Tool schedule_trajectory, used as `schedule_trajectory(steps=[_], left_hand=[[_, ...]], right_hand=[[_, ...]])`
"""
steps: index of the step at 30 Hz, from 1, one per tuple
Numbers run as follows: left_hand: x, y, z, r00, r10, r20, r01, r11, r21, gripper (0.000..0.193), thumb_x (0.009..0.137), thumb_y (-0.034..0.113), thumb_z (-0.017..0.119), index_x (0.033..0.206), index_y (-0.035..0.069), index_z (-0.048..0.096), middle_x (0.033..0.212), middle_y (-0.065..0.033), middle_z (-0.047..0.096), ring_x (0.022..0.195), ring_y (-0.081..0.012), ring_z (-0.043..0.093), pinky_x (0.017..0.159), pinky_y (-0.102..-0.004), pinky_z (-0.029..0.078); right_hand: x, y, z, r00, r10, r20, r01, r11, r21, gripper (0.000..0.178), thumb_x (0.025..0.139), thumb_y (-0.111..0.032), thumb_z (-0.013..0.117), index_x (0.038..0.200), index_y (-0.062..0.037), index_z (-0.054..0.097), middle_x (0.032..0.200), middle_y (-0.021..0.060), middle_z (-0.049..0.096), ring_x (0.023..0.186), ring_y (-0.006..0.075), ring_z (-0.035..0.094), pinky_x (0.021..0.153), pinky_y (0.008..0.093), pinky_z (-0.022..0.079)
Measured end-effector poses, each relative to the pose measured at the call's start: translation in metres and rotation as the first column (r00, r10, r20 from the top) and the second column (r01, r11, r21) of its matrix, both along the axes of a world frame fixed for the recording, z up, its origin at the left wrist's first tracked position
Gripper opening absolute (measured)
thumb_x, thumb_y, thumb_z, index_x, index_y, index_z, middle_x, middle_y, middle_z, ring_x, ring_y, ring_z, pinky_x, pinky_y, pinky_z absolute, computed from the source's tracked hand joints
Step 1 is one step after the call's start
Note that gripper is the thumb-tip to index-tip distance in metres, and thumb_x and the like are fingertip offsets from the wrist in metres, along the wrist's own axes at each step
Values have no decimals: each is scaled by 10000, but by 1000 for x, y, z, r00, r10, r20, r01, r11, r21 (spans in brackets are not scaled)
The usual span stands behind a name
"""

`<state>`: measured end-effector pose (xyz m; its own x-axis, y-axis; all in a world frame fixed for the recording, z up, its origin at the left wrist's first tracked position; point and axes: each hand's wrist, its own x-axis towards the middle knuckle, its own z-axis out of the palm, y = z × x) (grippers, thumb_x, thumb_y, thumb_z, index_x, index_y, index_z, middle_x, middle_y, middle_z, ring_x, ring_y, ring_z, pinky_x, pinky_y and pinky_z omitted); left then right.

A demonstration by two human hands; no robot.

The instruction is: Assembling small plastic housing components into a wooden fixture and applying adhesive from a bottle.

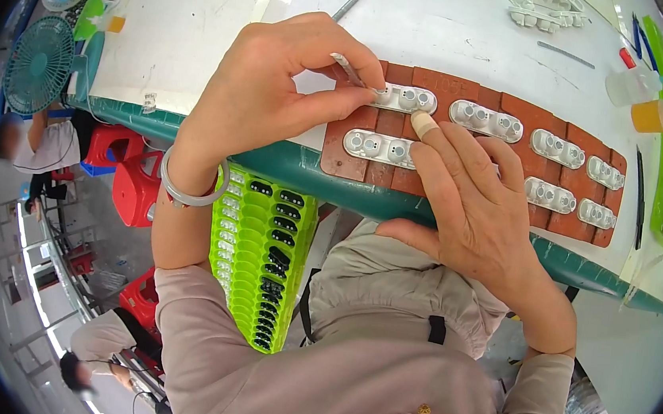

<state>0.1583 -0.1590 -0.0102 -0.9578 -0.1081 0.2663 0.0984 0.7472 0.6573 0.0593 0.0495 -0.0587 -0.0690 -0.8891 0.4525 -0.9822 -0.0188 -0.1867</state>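
Observation:
My left hand (pixel 268 81) pinches thumb and forefinger together around a thin pale stick (pixel 348 70), its tip down at the left end of a silvery-white part (pixel 407 98). This oblong part has round sockets and lies in the top row on a reddish-brown jig board (pixel 348 165). My right hand (pixel 480 193) rests on the board with fingers stretched out. Its forefinger, wrapped in a beige covering, touches the same part's lower edge. Beneath that hand, a similar part (pixel 377 147) is half covered. More such parts (pixel 487 120) sit in two rows to the right.
A green padded edge (pixel 287 167) runs along the table front. Below it stands a lime-green tray (pixel 249 263) of black and white pieces. Bottles with yellow (pixel 653 117) and clear liquid stand at right. Loose white parts (pixel 544 8) lie at the back. A fan (pixel 39 65) stands left.

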Motion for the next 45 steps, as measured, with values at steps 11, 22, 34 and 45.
schedule_trajectory(steps=[11,22,34,45], left_hand=[[0,0,-3,998,11,61,-18,993,121,142,697,-50,668,822,10,638,818,-42,622,753,-133,619,695,-258,539],[1,10,-5,997,-9,-73,-3,986,-164,150,678,-76,662,807,-2,640,804,-70,630,738,-151,613,676,-240,512],[24,22,-37,934,342,-108,-257,849,462,125,783,-44,635,908,-35,631,885,-73,642,827,-132,635,736,-236,537],[22,19,-12,737,654,-173,-358,594,720,230,804,-25,624,1030,-39,583,908,-91,631,789,-128,605,720,-240,510]], right_hand=[[0,3,0,1000,18,25,-19,999,44,661,742,-509,617,1151,-10,476,1253,138,510,1125,270,491,906,409,376],[-1,2,1,1000,17,19,-17,999,35,648,756,-516,595,1148,-13,480,1242,133,518,1124,265,493,908,408,373],[13,-20,6,996,82,24,-83,995,53,589,756,-501,567,1078,-10,512,1149,114,544,1147,233,455,925,404,353],[10,-21,5,990,84,110,-79,996,-46,545,649,-428,678,962,-16,508,955,101,526,934,218,465,823,375,374]])
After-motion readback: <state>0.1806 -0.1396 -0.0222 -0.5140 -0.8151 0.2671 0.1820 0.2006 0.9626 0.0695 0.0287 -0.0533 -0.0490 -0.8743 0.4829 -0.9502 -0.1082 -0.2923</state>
